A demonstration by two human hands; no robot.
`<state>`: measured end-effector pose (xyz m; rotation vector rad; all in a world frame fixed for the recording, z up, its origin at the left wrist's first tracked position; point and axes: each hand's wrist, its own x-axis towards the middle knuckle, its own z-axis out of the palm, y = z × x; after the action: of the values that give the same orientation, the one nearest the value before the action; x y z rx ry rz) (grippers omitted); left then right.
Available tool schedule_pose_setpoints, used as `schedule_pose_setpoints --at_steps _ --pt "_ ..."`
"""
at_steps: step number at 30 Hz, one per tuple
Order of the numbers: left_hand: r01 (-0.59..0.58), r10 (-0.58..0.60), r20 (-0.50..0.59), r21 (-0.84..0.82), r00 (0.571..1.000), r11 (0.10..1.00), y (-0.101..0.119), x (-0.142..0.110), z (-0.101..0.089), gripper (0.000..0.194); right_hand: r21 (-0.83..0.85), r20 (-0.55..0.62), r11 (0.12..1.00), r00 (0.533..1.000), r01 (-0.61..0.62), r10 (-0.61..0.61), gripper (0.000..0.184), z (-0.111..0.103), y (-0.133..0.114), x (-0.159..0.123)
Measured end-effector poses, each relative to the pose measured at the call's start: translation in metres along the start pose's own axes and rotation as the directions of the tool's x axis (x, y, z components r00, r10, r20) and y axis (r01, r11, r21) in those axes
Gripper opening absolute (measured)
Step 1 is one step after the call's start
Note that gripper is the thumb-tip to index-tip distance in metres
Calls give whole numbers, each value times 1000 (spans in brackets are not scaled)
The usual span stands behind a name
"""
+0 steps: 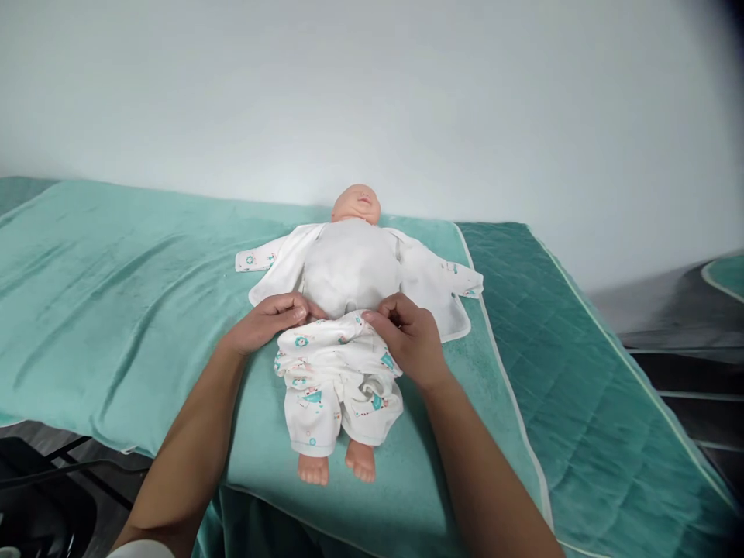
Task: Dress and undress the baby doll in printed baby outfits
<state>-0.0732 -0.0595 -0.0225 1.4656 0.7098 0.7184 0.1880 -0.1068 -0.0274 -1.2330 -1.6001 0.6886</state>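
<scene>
Two hands: right hand [407, 341] has thumb and curled fingers pinching the front waistband; left hand [270, 319] has fingertips at the opposite end of the waistband, grip or mere contact, cannot tell.
Pants [314, 399]: printed white cloth, on the doll's legs, bunched between waist and knees, cuffs above the feet [312, 470].
Doll [356, 267]: face up on the green cloth [168, 310] over the surface, head at the wall side, feet toward the wearer.
Jacket [433, 291]: open, spread out both sides of the torso, sleeves out flat.
Pants handling: likely light, soft, limp; folds will bunch and drag on the body. Not fragile, seams probably stretch a bit.
Doll handling: looks firm at head and feet, likely the heavier item; could shift if cloth is tugged.
Hold points: waistband at both hips, thumb outside, fingers inside, even tension.
</scene>
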Motion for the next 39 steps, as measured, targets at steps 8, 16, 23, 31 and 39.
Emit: schedule_pose_setpoints --at_steps 8,16,23,31,39 --pt "43 -45 14 101 999 994 8 4 12 32 -174 -86 932 938 318 -336 29 11 0 1" --pt "119 -141 138 158 980 980 16 0 -1 30 -146 -107 968 970 203 -220 33 9 3 0" --pt "129 -126 -40 102 991 986 3 -2 -4 36 42 -139 997 988 -62 68 33 -1 7 6" --pt "-42 46 -437 21 898 999 -12 11 1 35 309 -157 922 943 -234 292 44 -8 21 18" --pt "-83 22 -632 -67 775 994 -15 22 3 33 689 -60 665 891 -289 450 39 -10 29 24"
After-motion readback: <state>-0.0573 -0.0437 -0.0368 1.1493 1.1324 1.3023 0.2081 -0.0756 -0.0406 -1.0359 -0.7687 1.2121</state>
